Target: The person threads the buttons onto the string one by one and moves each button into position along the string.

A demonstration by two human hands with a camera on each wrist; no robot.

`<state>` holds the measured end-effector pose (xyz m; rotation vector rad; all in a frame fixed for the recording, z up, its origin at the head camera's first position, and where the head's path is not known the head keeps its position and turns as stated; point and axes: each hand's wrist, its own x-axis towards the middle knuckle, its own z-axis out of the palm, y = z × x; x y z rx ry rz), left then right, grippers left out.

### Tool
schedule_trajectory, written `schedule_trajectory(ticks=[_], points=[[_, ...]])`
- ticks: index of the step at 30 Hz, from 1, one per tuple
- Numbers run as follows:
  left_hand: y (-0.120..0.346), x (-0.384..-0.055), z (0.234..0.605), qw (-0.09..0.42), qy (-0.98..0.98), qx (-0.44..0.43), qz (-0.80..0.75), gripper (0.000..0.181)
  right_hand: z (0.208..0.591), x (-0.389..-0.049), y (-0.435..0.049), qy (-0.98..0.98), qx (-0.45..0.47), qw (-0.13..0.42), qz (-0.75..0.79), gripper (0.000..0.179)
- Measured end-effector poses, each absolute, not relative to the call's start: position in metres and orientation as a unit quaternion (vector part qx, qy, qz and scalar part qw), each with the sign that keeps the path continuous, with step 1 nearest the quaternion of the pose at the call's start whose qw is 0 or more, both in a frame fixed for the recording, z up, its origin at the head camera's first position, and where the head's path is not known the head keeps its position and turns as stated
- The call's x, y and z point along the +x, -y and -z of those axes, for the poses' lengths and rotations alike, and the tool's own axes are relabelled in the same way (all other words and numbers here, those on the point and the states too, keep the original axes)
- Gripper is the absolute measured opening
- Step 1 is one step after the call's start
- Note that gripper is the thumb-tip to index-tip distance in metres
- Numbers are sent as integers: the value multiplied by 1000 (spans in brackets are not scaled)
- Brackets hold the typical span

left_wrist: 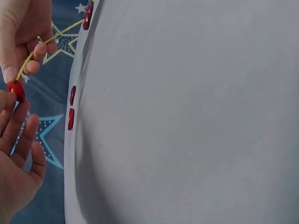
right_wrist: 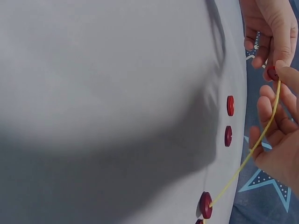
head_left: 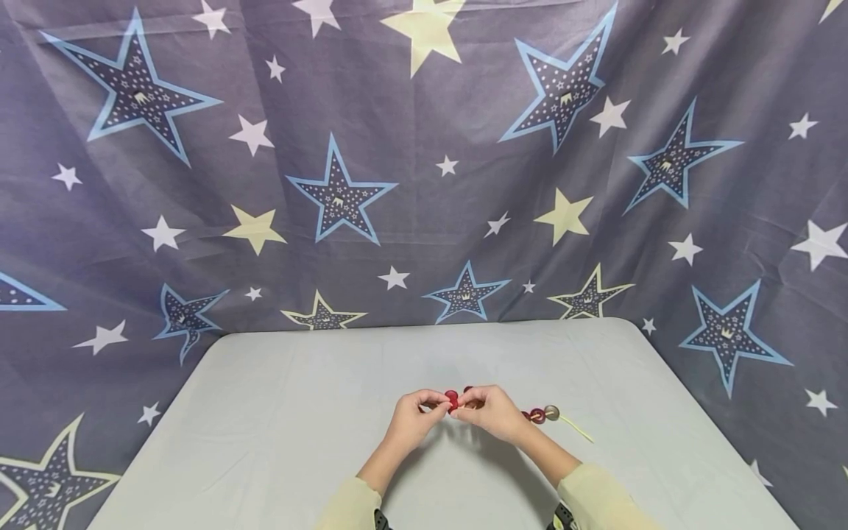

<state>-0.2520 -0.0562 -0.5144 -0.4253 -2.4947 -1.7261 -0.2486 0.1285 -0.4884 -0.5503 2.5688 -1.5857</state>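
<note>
Over the table, my left hand [head_left: 412, 421] pinches a red button [head_left: 452, 398] between thumb and fingers. My right hand [head_left: 495, 414] meets it there, its thumb and fingertips pinching the yellow cord [right_wrist: 272, 116] right at the button. From this point the cord runs past the right palm to a dark red button [right_wrist: 205, 205] threaded on it. More of the string shows in the head view: a dark red button [head_left: 537, 416] and a grey-brown button [head_left: 552, 412] at its end. The fingers partly cover the held red button [left_wrist: 17, 91].
Two loose buttons, one red [right_wrist: 230, 106] and one dark red [right_wrist: 228, 136], lie on the pale table cover [head_left: 298, 442] near the hands. A yellow cord tail [head_left: 578, 428] extends to the right. A star-patterned curtain [head_left: 411, 184] hangs behind and beside the table.
</note>
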Motion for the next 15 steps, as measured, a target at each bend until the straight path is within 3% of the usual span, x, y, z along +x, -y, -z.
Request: schedule_trajectory(ticks=[15], points=[[57,-251,512,38,818,-145,555,6,488,-250,-126,-868,-246,-8,431,26]])
